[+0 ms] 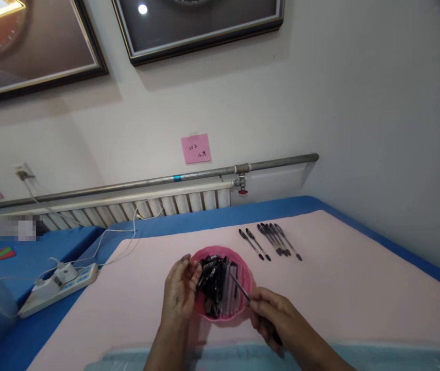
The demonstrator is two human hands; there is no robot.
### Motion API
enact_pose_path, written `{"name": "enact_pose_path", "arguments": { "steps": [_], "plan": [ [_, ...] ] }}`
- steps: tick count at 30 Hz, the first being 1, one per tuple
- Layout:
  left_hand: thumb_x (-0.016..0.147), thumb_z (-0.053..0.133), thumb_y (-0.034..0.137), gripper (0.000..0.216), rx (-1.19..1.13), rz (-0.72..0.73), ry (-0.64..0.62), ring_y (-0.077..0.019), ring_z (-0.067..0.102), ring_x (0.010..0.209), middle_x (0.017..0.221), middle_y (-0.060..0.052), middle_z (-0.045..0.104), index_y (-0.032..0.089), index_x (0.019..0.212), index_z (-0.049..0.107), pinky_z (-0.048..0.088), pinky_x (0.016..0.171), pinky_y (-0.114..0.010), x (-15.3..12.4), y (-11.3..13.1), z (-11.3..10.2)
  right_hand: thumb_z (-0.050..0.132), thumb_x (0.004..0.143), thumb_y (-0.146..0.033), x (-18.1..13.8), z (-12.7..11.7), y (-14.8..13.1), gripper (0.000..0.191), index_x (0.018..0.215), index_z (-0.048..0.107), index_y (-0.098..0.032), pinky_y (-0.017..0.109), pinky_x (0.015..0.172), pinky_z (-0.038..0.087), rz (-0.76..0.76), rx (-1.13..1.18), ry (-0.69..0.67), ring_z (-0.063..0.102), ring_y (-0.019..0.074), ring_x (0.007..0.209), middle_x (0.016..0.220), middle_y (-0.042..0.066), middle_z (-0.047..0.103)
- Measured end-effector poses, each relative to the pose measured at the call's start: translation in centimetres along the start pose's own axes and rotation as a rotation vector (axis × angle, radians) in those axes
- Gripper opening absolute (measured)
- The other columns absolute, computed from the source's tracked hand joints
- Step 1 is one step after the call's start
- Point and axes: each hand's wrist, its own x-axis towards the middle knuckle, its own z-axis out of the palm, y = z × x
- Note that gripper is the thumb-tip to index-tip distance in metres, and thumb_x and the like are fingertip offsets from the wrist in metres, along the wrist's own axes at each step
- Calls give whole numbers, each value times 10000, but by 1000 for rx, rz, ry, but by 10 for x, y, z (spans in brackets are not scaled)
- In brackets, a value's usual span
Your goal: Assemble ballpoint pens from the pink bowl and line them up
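Observation:
A pink bowl (246, 275) full of black pen parts and clear barrels sits on the pink mat (339, 288). My left hand (179, 291) rests at the bowl's left rim, fingers curled in a pinch on a black pen cap. My right hand (272, 314), just right of the bowl, grips a thin pen refill (239, 286) whose tip points up-left over the bowl. Several finished black pens (270, 241) lie in a row beyond the bowl.
A white power strip (60, 283) with cables lies on the blue table cover at the left. A radiator and pipe (146, 183) run along the wall behind. A pink note (196, 148) is stuck on the wall. A clear plastic sheet edges the near side.

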Motion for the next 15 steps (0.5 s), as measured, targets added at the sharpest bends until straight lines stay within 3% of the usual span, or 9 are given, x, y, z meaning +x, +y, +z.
{"name": "enact_pose_path", "arguments": {
  "steps": [3, 7, 10, 15],
  "plan": [
    [681, 583, 141, 16, 108, -31, -35, -64, 547, 551, 616, 7, 566, 144, 667, 576, 466, 539, -169, 5, 13, -7, 468, 740, -378, 1, -4, -6, 192, 655, 452, -206, 169, 318, 204, -4, 76, 35, 336, 45, 336, 478, -82, 450],
    [650, 621, 194, 76, 394, -52, -121, -54, 374, 401, 502, 47, 465, 134, 696, 621, 278, 379, -169, 4, 17, -12, 473, 740, -369, 1, -9, -12, 179, 662, 456, -209, 175, 318, 216, -14, 109, 63, 331, 44, 322, 461, -88, 433],
    [599, 658, 160, 30, 653, 17, -134, -83, 393, 435, 471, 43, 464, 159, 611, 631, 288, 443, -194, 2, 10, -13, 464, 761, -373, 1, -12, -9, 201, 652, 466, -204, 178, 311, 191, -27, 90, 62, 323, 41, 309, 449, -87, 425],
    [556, 684, 120, 185, 998, 186, -79, -206, 534, 699, 538, -5, 508, 222, 481, 549, 357, 648, -258, -7, -9, -4, 473, 755, -360, 0, -11, -9, 188, 654, 466, -202, 176, 313, 196, -25, 89, 72, 327, 41, 320, 467, -82, 438]
  ]
}}
